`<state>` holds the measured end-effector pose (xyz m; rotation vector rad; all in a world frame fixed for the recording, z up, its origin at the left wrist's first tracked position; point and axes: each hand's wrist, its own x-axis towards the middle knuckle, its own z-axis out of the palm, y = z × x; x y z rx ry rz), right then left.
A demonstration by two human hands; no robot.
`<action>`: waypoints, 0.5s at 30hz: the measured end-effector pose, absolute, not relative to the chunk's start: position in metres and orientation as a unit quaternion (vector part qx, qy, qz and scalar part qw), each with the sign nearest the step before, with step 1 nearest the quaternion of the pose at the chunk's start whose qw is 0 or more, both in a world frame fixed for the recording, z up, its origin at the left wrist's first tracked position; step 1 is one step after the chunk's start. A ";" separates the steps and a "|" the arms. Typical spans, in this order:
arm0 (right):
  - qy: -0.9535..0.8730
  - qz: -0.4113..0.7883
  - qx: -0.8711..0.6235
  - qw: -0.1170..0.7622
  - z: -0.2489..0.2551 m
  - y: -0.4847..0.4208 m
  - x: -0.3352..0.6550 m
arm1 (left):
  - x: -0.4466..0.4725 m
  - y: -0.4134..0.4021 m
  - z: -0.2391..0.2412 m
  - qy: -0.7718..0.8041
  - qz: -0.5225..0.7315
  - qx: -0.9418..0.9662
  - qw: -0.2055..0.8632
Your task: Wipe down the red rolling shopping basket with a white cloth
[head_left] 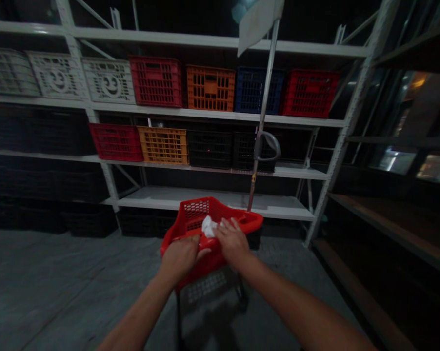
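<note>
A small red plastic shopping cart (213,262) stands in front of me, at the middle of the head view. My left hand (181,257) is wrapped round the near rim or handle at its left side, thumb along the top. On the right side of the same edge lies my right hand (232,241), its fingers over a crumpled white cloth or tissue (208,226) pressed against the cart. Part of the cloth is hidden under those fingers. From the cart's right corner rises a metal pole (267,92) with a grey loop handle (274,146) and a pale sign on top.
Behind the cart, a white metal rack (216,113) holds several plastic crates, among them an orange crate (210,88), a blue crate (258,90) and a yellow crate (164,145). Dark shelving (395,234) runs along the right. Grey concrete floor (59,282) spreads around the cart.
</note>
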<state>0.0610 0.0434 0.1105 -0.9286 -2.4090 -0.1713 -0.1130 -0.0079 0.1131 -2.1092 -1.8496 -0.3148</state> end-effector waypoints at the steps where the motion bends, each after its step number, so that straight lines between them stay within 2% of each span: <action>1: -0.891 -0.066 -0.361 0.267 0.111 0.048 0.073 | -0.117 -0.007 0.113 -0.649 -0.109 -0.736 0.160; 4: -0.873 -0.066 -0.398 0.276 0.116 0.057 0.100 | -0.126 -0.004 0.114 -0.652 -0.097 -0.735 0.158; 9: -0.837 -0.048 -0.401 0.369 0.122 0.055 0.091 | -0.128 0.002 0.113 -0.649 -0.092 -0.739 0.155; 15: -0.856 -0.064 -0.398 0.323 0.105 0.048 0.042 | -0.126 0.005 0.111 -0.642 -0.107 -0.744 0.151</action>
